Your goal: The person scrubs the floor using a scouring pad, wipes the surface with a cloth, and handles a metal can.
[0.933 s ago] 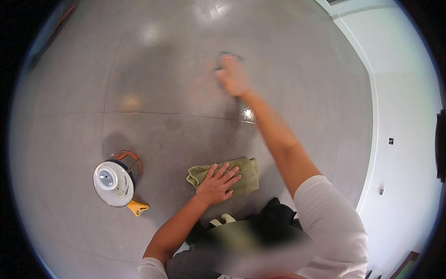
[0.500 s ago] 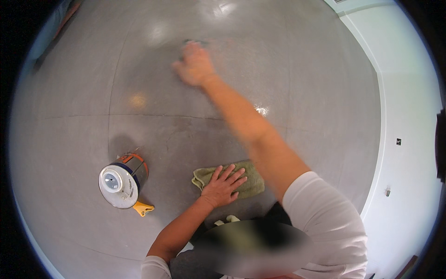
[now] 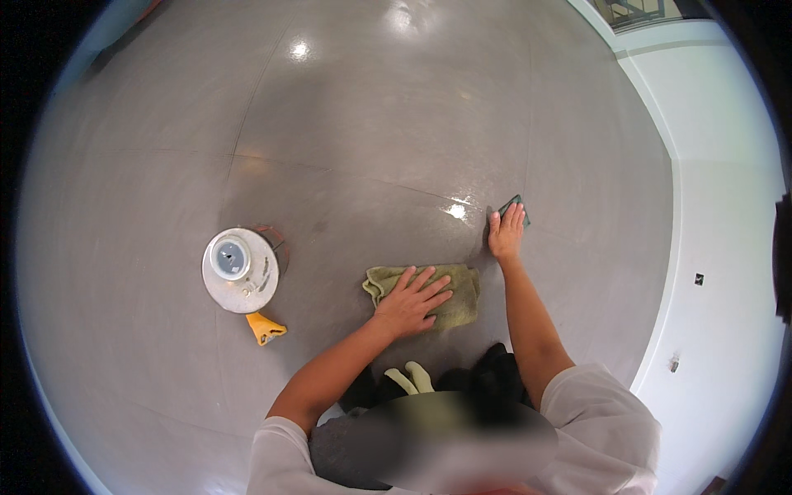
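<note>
My left hand (image 3: 407, 305) lies flat with spread fingers on a folded olive-green towel (image 3: 458, 301) on the grey floor. Farther right, my right hand (image 3: 506, 233) presses a thin dark-green scouring pad (image 3: 516, 208) against the floor. Its fingers are stretched over the pad and partly cover it; the pad's edges show around the fingertips. To the left of the towel stands a can with a round white lid (image 3: 216, 280), a smaller round cup on top. A yellow tool piece (image 3: 265, 328), of a kind I cannot make out, lies beside the can.
The smooth grey floor (image 3: 371, 124) has thin joint lines and bright reflections. A white wall (image 3: 718, 214) with a small dark outlet runs along the right. Pale-yellow strips (image 3: 411, 379) show near my knees. A window (image 3: 635, 11) is at the upper right.
My right hand has swept from the far middle back toward me and to the right, with the pad under it. My left hand stays on the towel. The view has shifted slightly.
</note>
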A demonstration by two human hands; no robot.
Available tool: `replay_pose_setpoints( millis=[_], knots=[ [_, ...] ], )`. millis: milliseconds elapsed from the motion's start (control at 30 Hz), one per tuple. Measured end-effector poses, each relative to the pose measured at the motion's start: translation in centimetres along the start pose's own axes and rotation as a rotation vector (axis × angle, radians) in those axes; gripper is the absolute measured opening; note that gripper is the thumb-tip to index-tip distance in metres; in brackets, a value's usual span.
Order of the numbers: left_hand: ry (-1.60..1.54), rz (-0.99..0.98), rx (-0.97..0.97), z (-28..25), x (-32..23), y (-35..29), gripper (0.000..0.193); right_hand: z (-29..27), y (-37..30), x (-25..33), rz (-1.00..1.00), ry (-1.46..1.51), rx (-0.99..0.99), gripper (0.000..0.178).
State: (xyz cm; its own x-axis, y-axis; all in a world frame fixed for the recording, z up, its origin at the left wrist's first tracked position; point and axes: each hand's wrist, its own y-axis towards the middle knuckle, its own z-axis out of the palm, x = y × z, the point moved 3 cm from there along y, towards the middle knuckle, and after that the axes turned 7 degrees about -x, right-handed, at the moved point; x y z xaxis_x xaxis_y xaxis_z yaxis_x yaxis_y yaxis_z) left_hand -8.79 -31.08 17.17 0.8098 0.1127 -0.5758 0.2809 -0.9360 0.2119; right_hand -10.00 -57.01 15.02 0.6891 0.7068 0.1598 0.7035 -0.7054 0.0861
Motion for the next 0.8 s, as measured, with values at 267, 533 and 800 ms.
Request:
replay_pose_setpoints(
  millis=[267,533,800],
  knots=[
    [-0.044,-0.025,-0.024,3.5,1.4,-1.7,0.053,2.3,-4.8,30.7,-0.660,0.337,0.245,0.062],
    [-0.168,-0.072,-0.067,3.0,1.5,-1.7,0.053,2.6,-4.3,25.4,-0.729,0.440,0.083,0.041],
    [0.024,0.020,0.131,0.0,0.0,-0.2,0.055,2.3,-3.0,19.0,-0.662,0.304,-0.072,0.040]
  ],
)
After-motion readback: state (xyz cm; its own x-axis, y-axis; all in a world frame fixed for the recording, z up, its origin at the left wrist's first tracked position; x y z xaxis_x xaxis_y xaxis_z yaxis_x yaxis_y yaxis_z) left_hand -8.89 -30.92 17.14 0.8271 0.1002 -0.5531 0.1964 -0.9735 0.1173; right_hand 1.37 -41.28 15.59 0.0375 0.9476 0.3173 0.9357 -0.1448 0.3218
